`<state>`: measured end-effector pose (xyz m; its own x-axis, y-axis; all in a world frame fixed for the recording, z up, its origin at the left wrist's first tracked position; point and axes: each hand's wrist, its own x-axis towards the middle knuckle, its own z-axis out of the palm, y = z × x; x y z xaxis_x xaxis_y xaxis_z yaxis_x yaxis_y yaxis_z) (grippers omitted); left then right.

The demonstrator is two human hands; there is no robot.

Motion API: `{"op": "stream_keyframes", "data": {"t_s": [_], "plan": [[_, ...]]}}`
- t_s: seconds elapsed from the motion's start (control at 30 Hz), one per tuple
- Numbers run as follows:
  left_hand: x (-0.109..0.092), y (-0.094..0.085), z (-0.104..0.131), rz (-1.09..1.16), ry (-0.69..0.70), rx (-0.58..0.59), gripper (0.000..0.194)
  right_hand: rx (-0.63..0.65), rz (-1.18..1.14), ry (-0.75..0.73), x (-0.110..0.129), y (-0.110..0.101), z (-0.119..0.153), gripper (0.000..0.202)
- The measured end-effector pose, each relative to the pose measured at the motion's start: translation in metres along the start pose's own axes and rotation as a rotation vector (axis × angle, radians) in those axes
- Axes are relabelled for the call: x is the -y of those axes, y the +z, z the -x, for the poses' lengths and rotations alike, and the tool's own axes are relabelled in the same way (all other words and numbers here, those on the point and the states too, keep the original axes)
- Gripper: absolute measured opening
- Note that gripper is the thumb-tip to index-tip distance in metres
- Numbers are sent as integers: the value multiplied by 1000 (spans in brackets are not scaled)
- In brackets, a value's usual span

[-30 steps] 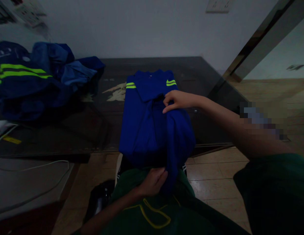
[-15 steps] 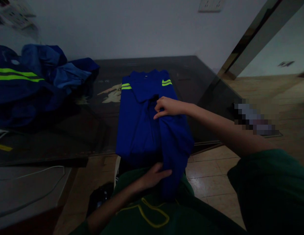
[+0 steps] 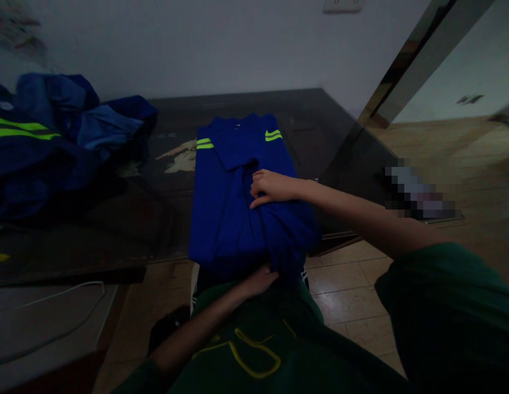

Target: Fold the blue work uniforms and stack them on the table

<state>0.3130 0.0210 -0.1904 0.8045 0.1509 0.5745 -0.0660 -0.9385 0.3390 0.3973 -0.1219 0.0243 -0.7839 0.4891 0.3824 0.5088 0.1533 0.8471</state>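
A blue work jacket (image 3: 221, 208) with yellow-green bands near its shoulders lies on the dark table, collar toward the wall, its lower end reaching past the near edge. My right hand (image 3: 274, 186) is closed on the jacket's front, below the collar, with thumb and fingers pinching cloth. Below it, at the lower edge by my lap, my left hand (image 3: 260, 280) is closed on the hem, its fingertips partly hidden in the fabric. Cloth bunches up on the right side between my two hands.
A heap of blue clothes (image 3: 74, 126) with yellow-green bands lies on the table (image 3: 311, 109) at the left. A pixelated object (image 3: 418, 189) is at the right corner. A white cable (image 3: 65, 287) runs over a pale surface at lower left. The wall (image 3: 197, 44) stands behind.
The jacket's lower right part, which hung down over my lap, has been drawn up and bunched toward the table edge. My left hand has shifted slightly up; my right hand keeps its grip.
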Motion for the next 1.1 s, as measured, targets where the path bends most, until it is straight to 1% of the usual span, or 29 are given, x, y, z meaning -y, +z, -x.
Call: {"op": "stream_keyframes", "data": {"t_s": [0.07,0.23,0.3,0.4,0.5,0.6,0.67,0.73,0.8,0.9,0.97,1.03,1.1], "plan": [[-5,-2,6,35,38,43,49,-33,23,1,4,0,0,38],[-19,-7,34,27,168,128,47,-150,27,-1,9,0,-1,41],[-21,-11,43,14,175,123,46,-167,9,-10,8,2,-2,42],[-22,-18,53,-64,165,78,47,-166,-36,-25,7,12,-3,44],[-24,-21,59,-128,161,82,46,-180,-44,-43,4,22,-5,47],[-23,-20,58,-133,128,91,45,-179,0,-61,3,27,-8,50],[-18,-21,51,-116,122,90,47,-163,43,-71,4,27,-11,51],[-10,-23,43,-124,147,93,48,-147,99,-69,5,26,-14,52],[-7,-26,36,-186,185,94,50,-131,159,-61,6,24,-17,52],[-12,-26,35,-317,243,119,56,-96,217,-66,8,21,-22,51],[-20,-25,39,-343,276,154,57,-76,230,-74,8,19,-23,49],[-24,-24,43,-337,279,163,56,-69,238,-74,9,19,-24,48],[-22,-27,43,-350,244,127,54,-77,247,-66,11,22,-25,46]]}}
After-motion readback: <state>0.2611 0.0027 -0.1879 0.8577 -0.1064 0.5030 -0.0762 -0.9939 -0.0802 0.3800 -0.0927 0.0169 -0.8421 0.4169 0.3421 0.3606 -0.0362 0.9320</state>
